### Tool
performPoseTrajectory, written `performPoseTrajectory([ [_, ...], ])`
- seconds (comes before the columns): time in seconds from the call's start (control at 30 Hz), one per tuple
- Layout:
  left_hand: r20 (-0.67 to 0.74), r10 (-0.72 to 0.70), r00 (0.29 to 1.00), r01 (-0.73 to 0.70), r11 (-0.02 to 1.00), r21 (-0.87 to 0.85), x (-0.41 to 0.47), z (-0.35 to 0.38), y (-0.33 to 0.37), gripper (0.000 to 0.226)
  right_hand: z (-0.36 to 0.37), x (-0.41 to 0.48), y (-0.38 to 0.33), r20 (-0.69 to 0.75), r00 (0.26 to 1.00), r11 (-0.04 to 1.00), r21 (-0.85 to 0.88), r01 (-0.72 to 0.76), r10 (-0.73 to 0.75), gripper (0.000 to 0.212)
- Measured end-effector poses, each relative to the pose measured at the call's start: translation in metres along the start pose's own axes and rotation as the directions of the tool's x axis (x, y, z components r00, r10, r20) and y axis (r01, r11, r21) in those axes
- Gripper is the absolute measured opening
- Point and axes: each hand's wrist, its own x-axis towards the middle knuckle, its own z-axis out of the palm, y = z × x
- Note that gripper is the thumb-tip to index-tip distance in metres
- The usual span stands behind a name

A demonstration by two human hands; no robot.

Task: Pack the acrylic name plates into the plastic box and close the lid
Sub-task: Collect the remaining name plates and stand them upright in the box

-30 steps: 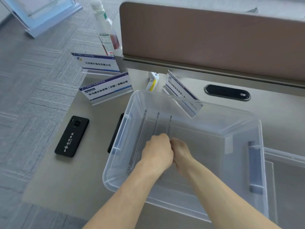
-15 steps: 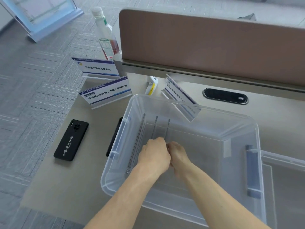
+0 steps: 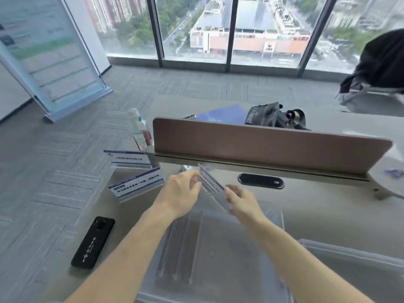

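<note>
A clear plastic box point(image 3: 277, 217) lies on the desk below my arms, with several name plates point(image 3: 181, 248) standing on edge inside it. At the box's far rim, both hands hold one acrylic name plate point(image 3: 211, 181) with a white and blue label. My left hand point(image 3: 179, 193) grips its left end and my right hand point(image 3: 240, 202) its right end. Two more name plates stand on the desk to the left, one near point(image 3: 136, 185) and one farther back point(image 3: 126, 158). The box's lid point(image 3: 354, 256) lies at the right.
A black phone point(image 3: 93, 242) lies on the desk at the left. A brown divider panel point(image 3: 262, 145) runs across behind the box, with a bottle point(image 3: 140, 130) at its left end and a black bag point(image 3: 273, 115) beyond it. A black cable port point(image 3: 261, 181) sits under the panel.
Both hands have left the inside of the box and moved up to its far rim, where they now hold the name plate that leaned there. The camera has tilted up, showing the window.
</note>
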Motion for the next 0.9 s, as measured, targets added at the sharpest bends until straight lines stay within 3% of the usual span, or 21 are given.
performPoseTrajectory([
  [0.17,0.009,0.026,1.000,-0.027,0.999,0.038,0.045,-0.032,0.010,0.039,-0.026,0.027,-0.044,-0.134,0.987,0.996,-0.021,0.087,-0.089,0.042],
  [0.37,0.151,0.040,0.988,-0.061,0.989,0.137,0.116,-0.022,-0.025,0.041,-0.024,0.071,-0.044,-0.166,0.984,0.977,-0.210,0.033,-0.068,0.048],
  [0.47,0.263,0.074,0.962,-0.141,0.959,0.246,0.146,-0.002,-0.046,0.041,-0.011,0.099,-0.025,-0.127,0.992,0.947,-0.317,-0.039,-0.001,0.049],
  [0.57,0.397,0.170,0.902,-0.325,0.873,0.365,0.162,0.024,-0.064,0.040,0.002,0.122,-0.003,-0.058,0.997,0.888,-0.454,-0.072,0.051,0.057],
  [0.67,0.503,0.262,0.824,-0.472,0.808,0.353,0.175,0.044,-0.078,0.044,0.007,0.139,0.014,0.033,0.990,0.833,-0.544,-0.096,0.136,0.063],
  [0.83,0.492,0.397,0.775,-0.592,0.728,0.345,0.208,0.059,-0.097,0.042,-0.007,0.169,0.027,0.092,0.960,0.774,-0.614,-0.154,0.264,0.070],
  [0.9,0.463,0.486,0.741,-0.661,0.649,0.377,0.218,0.065,-0.101,0.044,-0.011,0.176,0.032,0.136,0.951,0.744,-0.657,-0.122,0.276,0.070],
])
